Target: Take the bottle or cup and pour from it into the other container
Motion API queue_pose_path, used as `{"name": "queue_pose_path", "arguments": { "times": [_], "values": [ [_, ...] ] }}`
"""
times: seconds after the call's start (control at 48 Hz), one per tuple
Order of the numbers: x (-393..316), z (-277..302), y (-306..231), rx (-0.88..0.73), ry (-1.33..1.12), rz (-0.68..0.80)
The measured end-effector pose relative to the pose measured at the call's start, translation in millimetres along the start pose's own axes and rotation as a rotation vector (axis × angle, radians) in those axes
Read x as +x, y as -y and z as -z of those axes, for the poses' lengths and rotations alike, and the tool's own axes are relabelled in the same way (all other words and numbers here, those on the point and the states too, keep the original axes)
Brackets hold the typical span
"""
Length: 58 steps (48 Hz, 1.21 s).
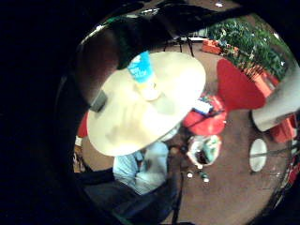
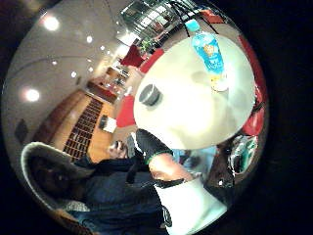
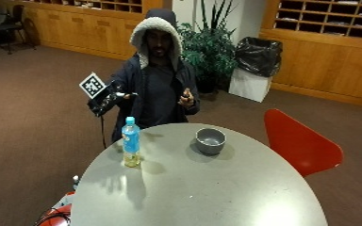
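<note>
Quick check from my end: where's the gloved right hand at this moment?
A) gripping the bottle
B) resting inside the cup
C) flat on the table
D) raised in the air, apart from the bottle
D: in the outside view the gloved right hand is raised above the table, apart from the bottle and the cup.

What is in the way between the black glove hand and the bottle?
Nothing visible. The gloved right hand is raised above the table's edge, and the bottle stands upright just below it with open air between. The bowl sits off to the side, apart from the bottle, not in the path.
</note>
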<state>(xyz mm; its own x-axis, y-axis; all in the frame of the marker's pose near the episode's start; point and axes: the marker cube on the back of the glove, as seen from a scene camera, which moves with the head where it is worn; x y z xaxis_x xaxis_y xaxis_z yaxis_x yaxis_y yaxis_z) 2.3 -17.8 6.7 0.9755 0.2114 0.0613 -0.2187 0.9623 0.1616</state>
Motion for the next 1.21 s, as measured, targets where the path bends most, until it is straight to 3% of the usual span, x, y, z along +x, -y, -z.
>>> {"name": "queue_pose_path", "arguments": {
  "times": [0.083,0.167,0.25,0.292,0.396,0.479,0.562,0.646,0.729,0.854,1.208],
  "values": [
    [14.9,-10.9,5.8,0.029,0.103,-0.086],
    [40.8,-22.8,11.3,-0.022,0.183,0.013],
    [46.4,-35.9,23.7,0.036,0.242,-0.224],
    [52.6,-43.4,32.5,0.048,0.276,-0.259],
    [79.1,-65.0,47.9,0.024,0.375,-0.049],
    [83.6,-83.1,67.3,0.031,0.431,-0.178],
    [91.9,-103.9,77.9,0.020,0.489,-0.100],
    [92.1,-121.4,100.1,0.001,0.532,-0.155],
    [98.1,-139.3,110.3,0.057,0.563,0.032],
    [90.1,-143.8,119.7,-0.044,0.630,-0.200],
    [91.6,-155.8,122.0,-0.024,0.733,-0.199]
  ]
}}
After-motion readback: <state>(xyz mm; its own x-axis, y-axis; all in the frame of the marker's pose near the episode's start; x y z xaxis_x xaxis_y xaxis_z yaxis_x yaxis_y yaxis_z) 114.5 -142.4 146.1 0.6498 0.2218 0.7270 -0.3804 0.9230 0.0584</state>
